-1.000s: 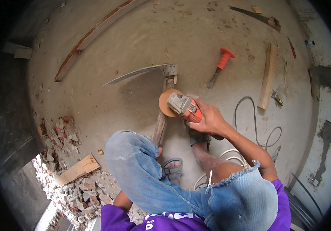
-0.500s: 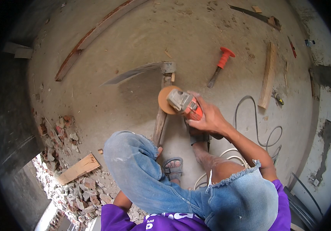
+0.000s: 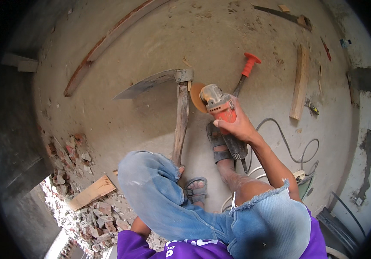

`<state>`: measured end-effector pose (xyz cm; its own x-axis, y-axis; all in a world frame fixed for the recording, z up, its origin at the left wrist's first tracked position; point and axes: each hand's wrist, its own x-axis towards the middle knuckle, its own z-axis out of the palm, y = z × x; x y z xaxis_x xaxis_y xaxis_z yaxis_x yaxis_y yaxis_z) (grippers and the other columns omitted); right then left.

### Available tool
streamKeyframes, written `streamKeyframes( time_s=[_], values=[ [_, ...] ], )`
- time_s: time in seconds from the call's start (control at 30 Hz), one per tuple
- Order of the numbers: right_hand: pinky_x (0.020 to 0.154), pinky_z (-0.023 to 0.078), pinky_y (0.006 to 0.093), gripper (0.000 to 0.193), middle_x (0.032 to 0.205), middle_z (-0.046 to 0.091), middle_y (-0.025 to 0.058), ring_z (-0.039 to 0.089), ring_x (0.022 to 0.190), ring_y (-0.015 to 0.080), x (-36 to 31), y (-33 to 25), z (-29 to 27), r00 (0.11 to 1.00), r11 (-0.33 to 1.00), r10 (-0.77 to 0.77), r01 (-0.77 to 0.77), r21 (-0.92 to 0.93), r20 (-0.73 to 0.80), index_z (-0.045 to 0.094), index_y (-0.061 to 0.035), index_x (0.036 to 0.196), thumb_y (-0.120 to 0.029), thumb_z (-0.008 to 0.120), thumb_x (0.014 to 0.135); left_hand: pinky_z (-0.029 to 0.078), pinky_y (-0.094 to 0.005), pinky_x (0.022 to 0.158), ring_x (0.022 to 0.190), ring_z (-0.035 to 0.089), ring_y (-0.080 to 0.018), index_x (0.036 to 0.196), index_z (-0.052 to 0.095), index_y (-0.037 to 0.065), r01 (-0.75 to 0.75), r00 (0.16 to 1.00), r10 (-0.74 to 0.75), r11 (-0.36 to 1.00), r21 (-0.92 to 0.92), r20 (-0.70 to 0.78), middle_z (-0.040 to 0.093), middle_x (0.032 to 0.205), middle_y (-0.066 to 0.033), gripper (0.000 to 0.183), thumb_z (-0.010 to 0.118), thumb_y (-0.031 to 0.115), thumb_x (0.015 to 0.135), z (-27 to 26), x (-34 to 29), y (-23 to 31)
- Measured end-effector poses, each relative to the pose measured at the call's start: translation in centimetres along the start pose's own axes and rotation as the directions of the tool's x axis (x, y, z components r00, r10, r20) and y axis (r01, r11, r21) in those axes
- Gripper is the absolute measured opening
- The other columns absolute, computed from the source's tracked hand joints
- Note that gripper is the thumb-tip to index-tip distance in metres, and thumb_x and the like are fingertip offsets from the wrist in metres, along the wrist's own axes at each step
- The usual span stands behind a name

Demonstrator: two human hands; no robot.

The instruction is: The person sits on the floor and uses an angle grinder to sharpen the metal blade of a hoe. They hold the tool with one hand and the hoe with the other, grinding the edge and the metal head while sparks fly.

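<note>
My right hand (image 3: 240, 125) is wrapped round the orange-and-grey body of an angle grinder (image 3: 213, 98). Its tan disc (image 3: 198, 96) stands just right of the upper end of a wooden hoe handle, whether touching cannot be told. The hoe (image 3: 181, 123) has its grey blade (image 3: 148, 84) reaching left and a small wood wedge (image 3: 189, 86) beside the head. Low on the handle, fingers of my left hand (image 3: 181, 169) show past my bent knee, closed at its end; the rest of that hand is hidden behind my leg. My sandalled feet are close by.
A chisel (image 3: 248, 69) with a red hand guard lies beyond the grinder. Right of it are a plank (image 3: 299, 84), a utility knife (image 3: 311, 107) and a dark cable (image 3: 285, 140). A handsaw (image 3: 282, 16) lies far right. Broken brick rubble (image 3: 101, 220) and a board (image 3: 92, 192) lie left.
My right hand has turned the grinder and drawn it to the right, so its disc no longer covers the handle. The hoe's head has shifted slightly left.
</note>
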<state>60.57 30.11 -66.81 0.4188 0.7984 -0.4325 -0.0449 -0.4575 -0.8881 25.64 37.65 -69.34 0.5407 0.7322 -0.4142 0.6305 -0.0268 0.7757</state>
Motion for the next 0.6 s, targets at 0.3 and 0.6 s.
streamKeyframes(
  time_s=[0.3, 0.6],
  values=[
    [0.071, 0.060, 0.0326, 0.073, 0.109, 0.058, 0.0087, 0.066, 0.079, 0.0161, 1.9, 3.2, 1.0, 0.980, 0.837, 0.154, -0.196, 0.511, 0.123, 0.037, -0.0099, 0.140, -0.027, 0.080, 0.084, 0.052, -0.0330, 0.075, 0.084, 0.063, -0.0153, 0.111, 0.065, 0.004, 0.038, 0.999, -0.037, 0.990, -0.136, 0.006, 0.068, 0.092, -0.0051, 0.032, 0.069, 0.032, 0.095, 2.7, -1.1, 2.1],
    [0.066, 0.060, 0.0320, 0.066, 0.098, 0.064, 0.0099, 0.069, 0.071, 0.0174, 4.8, 1.3, 1.5, 0.974, 0.737, 0.119, -0.216, 0.640, 0.191, 0.039, -0.0121, 0.139, -0.029, 0.076, 0.087, 0.052, -0.0329, 0.074, 0.083, 0.063, -0.0150, 0.110, 0.065, 0.004, 0.063, 0.998, -0.063, 0.982, -0.178, 0.009, 0.068, 0.091, -0.0047, 0.031, 0.070, 0.031, 0.094, 3.3, -1.2, 3.0]
  ],
)
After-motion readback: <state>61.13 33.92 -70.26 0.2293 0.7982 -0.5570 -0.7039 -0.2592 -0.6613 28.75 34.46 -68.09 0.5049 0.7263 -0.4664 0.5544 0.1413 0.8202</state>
